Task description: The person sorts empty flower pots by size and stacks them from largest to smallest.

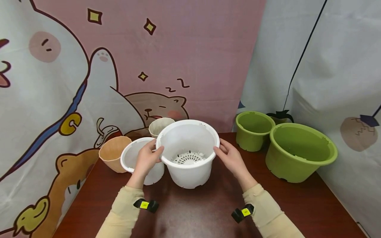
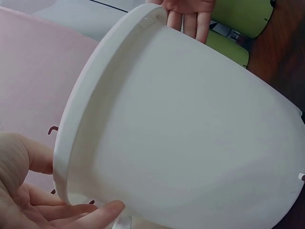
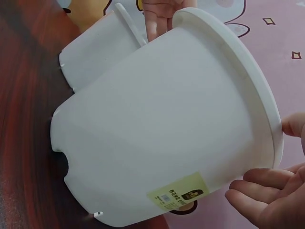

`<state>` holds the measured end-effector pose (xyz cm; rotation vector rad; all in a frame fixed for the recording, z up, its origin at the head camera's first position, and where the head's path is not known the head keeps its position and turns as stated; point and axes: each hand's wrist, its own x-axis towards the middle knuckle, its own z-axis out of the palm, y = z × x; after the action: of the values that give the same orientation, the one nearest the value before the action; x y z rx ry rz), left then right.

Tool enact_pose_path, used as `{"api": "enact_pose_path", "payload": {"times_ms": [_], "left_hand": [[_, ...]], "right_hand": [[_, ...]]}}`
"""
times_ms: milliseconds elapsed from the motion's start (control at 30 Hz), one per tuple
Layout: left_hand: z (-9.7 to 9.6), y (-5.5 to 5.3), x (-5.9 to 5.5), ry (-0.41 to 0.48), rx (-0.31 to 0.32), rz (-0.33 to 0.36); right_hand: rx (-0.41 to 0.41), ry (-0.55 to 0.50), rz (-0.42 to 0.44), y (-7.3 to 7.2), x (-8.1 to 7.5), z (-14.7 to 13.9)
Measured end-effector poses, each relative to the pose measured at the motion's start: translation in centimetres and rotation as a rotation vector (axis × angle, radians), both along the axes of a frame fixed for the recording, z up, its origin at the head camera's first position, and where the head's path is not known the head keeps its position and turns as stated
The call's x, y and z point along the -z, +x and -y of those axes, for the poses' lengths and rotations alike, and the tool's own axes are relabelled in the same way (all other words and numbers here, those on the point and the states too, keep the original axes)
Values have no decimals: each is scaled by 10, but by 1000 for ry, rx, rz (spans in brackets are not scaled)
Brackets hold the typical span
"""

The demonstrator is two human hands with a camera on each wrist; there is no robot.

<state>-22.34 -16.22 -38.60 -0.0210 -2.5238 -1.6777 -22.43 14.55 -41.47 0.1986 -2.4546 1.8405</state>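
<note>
Both hands hold a large white plastic flower pot (image 1: 190, 177) by opposite sides of its rim, tilted so that its slotted bottom shows in the head view. My left hand (image 1: 146, 158) pinches the left rim, thumb on top and fingers beneath. On the other side my right hand (image 1: 231, 158) pinches the right rim the same way. A yellow-green label (image 3: 178, 193) is stuck on the pot's outer wall in the right wrist view. Just left stands a smaller white pot (image 1: 154, 173), partly hidden behind my left hand.
An orange pot (image 1: 114, 155) and a cream pot (image 1: 159, 125) stand at the back left of the dark wooden table (image 1: 190, 211). Toward the right are a small green pot (image 1: 253, 140) and a large green pot (image 1: 288, 167). A printed cloth (image 1: 202, 59) hangs behind.
</note>
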Motion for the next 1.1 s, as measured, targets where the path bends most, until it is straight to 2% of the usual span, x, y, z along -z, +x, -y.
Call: {"api": "enact_pose_path", "payload": {"times_ms": [133,367,500,833,1100], "left_hand": [[-2,0,3,9,-29,-7],[-9,2,2,67,-28,-6],[-14,4,-1,100,-28,-5],[-31,7,-3,240,21,-9],[-40,8,-1,291,47,13]], "right_hand": [[-6,-17,-11,1,-3,2],[52,42,7,6,-6,-4],[58,46,9,12,-8,-10],[74,40,-8,25,-14,-29],[91,62,13,32,-15,-38]]}}
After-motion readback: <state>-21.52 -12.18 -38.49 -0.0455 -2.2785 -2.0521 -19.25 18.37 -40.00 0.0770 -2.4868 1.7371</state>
